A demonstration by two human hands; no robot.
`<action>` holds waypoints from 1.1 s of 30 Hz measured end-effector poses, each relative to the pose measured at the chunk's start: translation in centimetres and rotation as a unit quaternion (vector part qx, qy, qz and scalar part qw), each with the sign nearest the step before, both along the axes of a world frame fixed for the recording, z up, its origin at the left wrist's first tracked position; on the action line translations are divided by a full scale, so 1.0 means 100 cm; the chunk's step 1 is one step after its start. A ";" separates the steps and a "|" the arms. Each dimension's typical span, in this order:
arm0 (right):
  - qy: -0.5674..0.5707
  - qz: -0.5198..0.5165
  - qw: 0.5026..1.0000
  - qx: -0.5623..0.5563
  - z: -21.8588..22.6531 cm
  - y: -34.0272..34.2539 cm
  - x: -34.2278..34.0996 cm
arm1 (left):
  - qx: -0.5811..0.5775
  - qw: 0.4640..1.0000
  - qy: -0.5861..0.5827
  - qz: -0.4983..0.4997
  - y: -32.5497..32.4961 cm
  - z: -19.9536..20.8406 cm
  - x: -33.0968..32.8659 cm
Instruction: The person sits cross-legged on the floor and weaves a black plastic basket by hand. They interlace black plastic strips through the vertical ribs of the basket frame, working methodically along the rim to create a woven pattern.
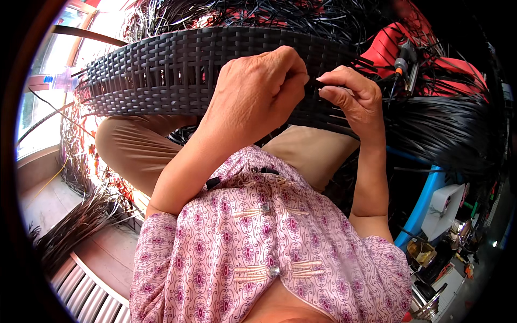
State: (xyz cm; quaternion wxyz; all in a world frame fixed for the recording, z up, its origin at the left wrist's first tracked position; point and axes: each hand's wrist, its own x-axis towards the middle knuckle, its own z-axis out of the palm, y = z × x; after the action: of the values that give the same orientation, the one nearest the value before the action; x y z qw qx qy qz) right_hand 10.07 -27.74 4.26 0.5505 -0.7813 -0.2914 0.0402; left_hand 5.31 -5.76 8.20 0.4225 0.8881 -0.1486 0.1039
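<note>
Head view: my left hand point(264, 89) is curling into a fist, contents hidden; my right hand point(355, 97) is nearly closing, whether on a strand I cannot tell. The long, curved, dark woven-plastic panel point(183, 56) is spanning my knees point(126, 142): dense rows appearing finished, a gappy band point(142, 78) apparently remaining.

Two hands point(261, 89), one dark woven panel point(194, 54), two trouser legs point(132, 148)
</note>
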 end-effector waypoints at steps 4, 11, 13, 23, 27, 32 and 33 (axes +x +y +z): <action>0.073 -0.110 0.991 -0.002 -0.003 -0.008 -0.014 | -0.214 0.964 0.160 0.012 -0.010 -0.020 0.008; 0.174 -0.210 0.960 -0.066 -0.032 -0.009 -0.024 | -0.152 0.951 0.264 0.054 -0.027 -0.075 0.007; 0.155 -0.203 0.965 -0.062 -0.043 -0.010 -0.022 | -0.121 0.961 0.239 0.060 -0.029 -0.081 0.008; 0.196 -0.227 0.952 -0.069 -0.043 -0.006 -0.022 | 0.159 0.972 0.137 0.104 -0.052 -0.084 0.017; 0.196 -0.225 0.952 -0.066 -0.043 -0.006 -0.023 | 0.154 0.976 0.112 0.110 -0.052 -0.091 0.018; 0.205 -0.222 0.951 -0.065 -0.043 -0.006 -0.023 | 0.146 0.974 0.118 0.130 -0.055 -0.091 0.019; 0.202 -0.222 0.952 -0.063 -0.044 -0.006 -0.023 | 0.130 0.976 0.115 0.133 -0.055 -0.092 0.018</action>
State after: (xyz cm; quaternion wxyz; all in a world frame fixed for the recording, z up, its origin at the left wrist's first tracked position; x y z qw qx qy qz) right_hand 7.75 -28.38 -0.14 0.5422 -0.8350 0.0103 0.0926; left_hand 7.13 -11.28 -1.05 0.3004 0.9531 0.0085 0.0369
